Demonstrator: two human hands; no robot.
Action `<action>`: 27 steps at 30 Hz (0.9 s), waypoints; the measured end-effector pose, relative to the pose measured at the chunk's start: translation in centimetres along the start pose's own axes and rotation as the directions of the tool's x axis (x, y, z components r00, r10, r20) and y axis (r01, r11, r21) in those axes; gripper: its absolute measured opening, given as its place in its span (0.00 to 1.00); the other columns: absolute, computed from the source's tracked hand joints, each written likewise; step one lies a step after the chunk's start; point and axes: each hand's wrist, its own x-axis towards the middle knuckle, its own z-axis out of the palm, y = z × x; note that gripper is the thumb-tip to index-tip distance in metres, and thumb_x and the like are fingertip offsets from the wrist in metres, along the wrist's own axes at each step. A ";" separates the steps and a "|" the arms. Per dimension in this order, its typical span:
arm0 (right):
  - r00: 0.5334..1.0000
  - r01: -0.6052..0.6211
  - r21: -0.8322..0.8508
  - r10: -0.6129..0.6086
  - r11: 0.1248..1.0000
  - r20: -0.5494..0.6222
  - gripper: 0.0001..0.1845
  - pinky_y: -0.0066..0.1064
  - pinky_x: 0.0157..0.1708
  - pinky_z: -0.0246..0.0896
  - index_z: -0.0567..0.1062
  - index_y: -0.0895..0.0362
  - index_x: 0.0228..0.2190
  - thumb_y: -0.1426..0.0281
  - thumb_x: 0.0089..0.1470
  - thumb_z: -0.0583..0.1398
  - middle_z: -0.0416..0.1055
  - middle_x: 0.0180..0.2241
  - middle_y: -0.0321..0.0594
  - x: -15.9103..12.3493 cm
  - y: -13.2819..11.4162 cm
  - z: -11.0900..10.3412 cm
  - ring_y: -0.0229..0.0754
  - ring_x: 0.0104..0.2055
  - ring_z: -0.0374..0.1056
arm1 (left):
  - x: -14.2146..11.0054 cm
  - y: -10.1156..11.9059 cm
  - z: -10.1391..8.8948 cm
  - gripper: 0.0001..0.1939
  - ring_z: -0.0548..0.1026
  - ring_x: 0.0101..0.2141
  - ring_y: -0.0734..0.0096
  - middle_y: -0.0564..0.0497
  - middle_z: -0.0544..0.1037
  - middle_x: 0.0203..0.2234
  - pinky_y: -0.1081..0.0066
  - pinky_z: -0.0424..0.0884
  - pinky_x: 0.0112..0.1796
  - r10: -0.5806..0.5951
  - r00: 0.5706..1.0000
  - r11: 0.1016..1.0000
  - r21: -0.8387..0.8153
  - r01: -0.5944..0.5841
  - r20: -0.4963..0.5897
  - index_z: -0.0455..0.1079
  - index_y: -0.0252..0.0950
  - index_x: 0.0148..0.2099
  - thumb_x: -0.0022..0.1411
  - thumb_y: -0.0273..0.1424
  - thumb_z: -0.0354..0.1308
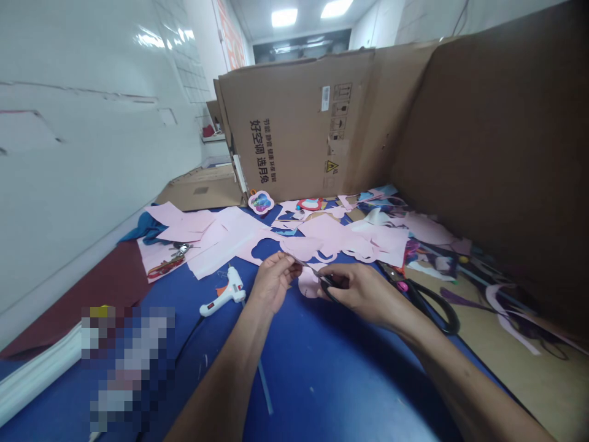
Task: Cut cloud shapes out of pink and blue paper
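Observation:
My left hand [276, 279] is closed, thumb against fingers, pinching a piece of pink paper [301, 247]. My right hand [361, 291] wraps round the dark handles of a small pair of scissors [329, 283]. The thin blades point left toward my left fingertips, along the paper's edge; how far apart they are I cannot tell. Just below the blades shows a rounded pink paper piece [307, 283] with small dark marks, partly hidden by my hands. A white hot glue gun [227, 294] lies left of my left hand.
Pink paper scraps [326, 233] spread across the blue table [304, 380]. Large black-handled scissors [426, 298] lie right of my right hand. A cardboard box [299, 129] walls off the back and right. A flower-shaped piece [261, 202] leans near it. Part of the lower left is pixelated.

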 end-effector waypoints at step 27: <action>1.000 -0.017 -0.003 0.017 1.000 -0.025 0.11 0.30 0.29 0.52 0.85 0.53 0.39 0.63 0.60 0.64 0.72 0.28 0.33 0.0 0.0 0.1 0.40 0.30 0.62 | -0.2 0.1 0.1 0.18 0.79 0.31 0.70 0.47 0.83 0.29 0.70 0.75 0.38 -0.031 0.999 1.000 -0.001 0.031 -0.008 0.75 0.34 0.32 0.45 0.32 0.81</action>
